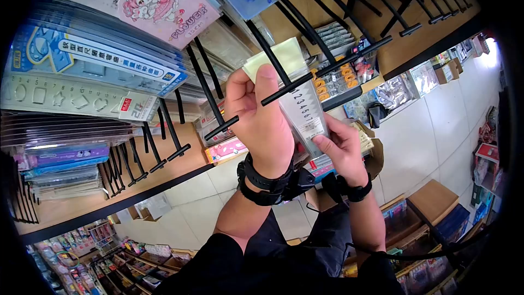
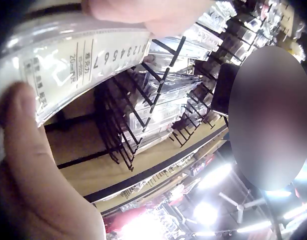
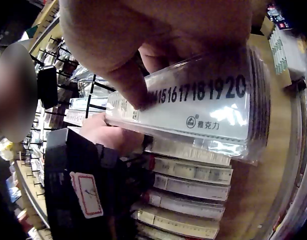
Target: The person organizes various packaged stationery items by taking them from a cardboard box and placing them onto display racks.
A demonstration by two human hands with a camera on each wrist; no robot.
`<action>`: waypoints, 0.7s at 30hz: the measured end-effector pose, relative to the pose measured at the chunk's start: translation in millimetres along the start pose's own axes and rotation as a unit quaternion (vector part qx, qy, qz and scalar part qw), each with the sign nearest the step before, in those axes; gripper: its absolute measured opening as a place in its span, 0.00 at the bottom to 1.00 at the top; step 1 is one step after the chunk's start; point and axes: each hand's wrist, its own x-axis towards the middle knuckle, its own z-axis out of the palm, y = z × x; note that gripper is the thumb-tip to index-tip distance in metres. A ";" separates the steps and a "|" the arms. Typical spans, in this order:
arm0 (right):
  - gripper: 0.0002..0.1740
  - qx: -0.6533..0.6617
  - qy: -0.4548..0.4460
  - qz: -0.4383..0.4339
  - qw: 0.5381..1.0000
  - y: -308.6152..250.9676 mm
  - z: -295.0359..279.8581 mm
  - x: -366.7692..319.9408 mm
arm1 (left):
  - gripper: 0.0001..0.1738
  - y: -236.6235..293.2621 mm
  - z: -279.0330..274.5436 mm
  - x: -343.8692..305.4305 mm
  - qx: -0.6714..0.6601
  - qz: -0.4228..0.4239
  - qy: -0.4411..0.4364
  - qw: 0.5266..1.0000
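Note:
A stack of clear-sleeved rulers (image 1: 302, 108) printed with large black numbers slants between both hands in the head view. My left hand (image 1: 261, 123) grips its upper end, thumb on top, beside a black hook. My right hand (image 1: 344, 150) pinches the lower end, thumb on the front sleeve. In the left wrist view the ruler sleeve (image 2: 68, 70) lies between my left hand's fingers at the top and my right hand (image 2: 48, 185). In the right wrist view, my right hand (image 3: 158, 35) holds the layered sleeves (image 3: 203, 110), and my left hand (image 3: 113, 137) touches their far side.
Black display hooks (image 1: 289, 88) jut out around the hands. Packaged stencils and rulers (image 1: 93, 65) hang at the left. Orange packets (image 1: 334, 79) lie on the shelf behind the stack. A cardboard box (image 1: 433, 201) stands lower right, beyond the tiled floor (image 1: 401, 155).

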 end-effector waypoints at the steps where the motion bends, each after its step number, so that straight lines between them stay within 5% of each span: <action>1: 0.25 0.005 0.000 0.003 1.000 0.0 -0.3 -0.1 | 0.06 0.8 1.5 -0.2 0.001 0.007 -0.003 1.000; 21: 0.23 -0.006 -0.001 -0.002 1.000 0.5 0.7 0.5 | 0.07 5.8 4.9 -3.6 -0.016 -0.008 0.008 1.000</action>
